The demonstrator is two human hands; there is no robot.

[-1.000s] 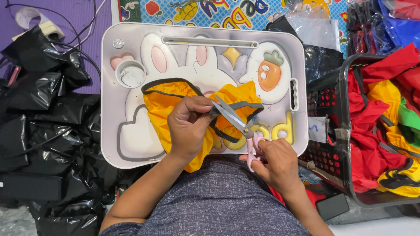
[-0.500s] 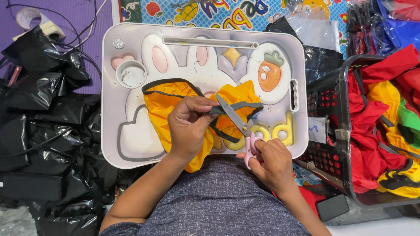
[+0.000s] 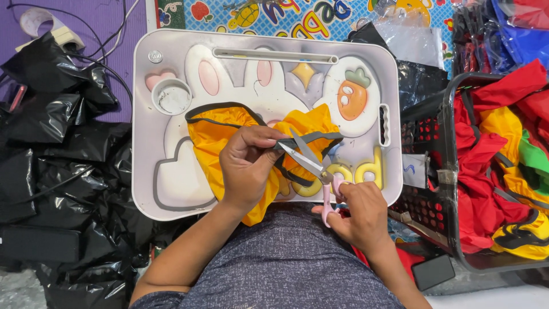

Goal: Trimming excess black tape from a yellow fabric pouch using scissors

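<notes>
The left hand [image 3: 246, 169] pinches the yellow garment's [image 3: 220, 140] grey trim on the white tray [image 3: 171, 194]. Just right of it, the right hand [image 3: 360, 212] grips open pink scissors [image 3: 311, 166] at that trim

a white lap tray [image 3: 171, 209] with a rabbit picture carries crumpled yellow fabric [image 3: 220, 140] with grey trim.

Yellow garment [image 3: 223, 143], centre of frame: thin cloth, faint sheen, crumpled, matt grey binding along edges. Scissors [image 3: 311, 166]: bright polished metal blades, smooth pink plastic handles. Lap table [image 3: 148, 114]: moulded plastic, smooth, pale, semi-gloss, raised cartoon shapes. Black bags [image 3: 63, 143], left of frame: glossy plastic film, wrinkled. Basket [image 3: 429, 200], right: black plastic lattice, matt, holding red and yellow cloth. Shirt [image 3: 286, 269], bottom centre: grey mottled knit cloth, matt.
</notes>
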